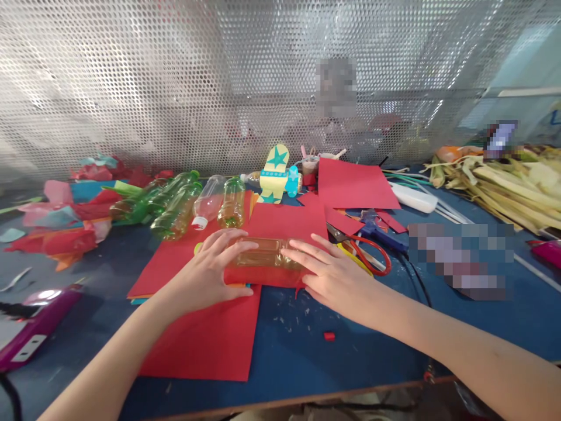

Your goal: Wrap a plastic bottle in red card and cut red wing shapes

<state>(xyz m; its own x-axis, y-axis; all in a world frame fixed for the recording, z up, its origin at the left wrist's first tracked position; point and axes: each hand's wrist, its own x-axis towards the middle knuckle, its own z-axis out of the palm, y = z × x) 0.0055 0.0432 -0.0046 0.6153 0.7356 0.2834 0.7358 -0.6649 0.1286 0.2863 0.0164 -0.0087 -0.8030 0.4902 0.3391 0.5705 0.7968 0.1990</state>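
Note:
A clear plastic bottle (263,252) lies on its side in front of me, on red paper. Along its near side runs a strip of red paper (265,276); whether it is fixed to the bottle I cannot tell. My left hand (210,263) spans the bottle's left part, fingers over the top and thumb at the near side. A yellow-green cap (197,248) peeks out beyond that hand. Over the right end, my right hand (331,272) has its fingers spread, with the tips on the bottle. Red sheets (210,345) lie below and left of the bottle.
Several green and clear bottles (177,210) lie behind. Scissors with red handles (372,257) and a blue glue gun (379,231) sit at the right. A decorated bottle (274,178), crumpled paper (65,216), corn husks (504,181) and a purple tool (44,318) surround the workspace.

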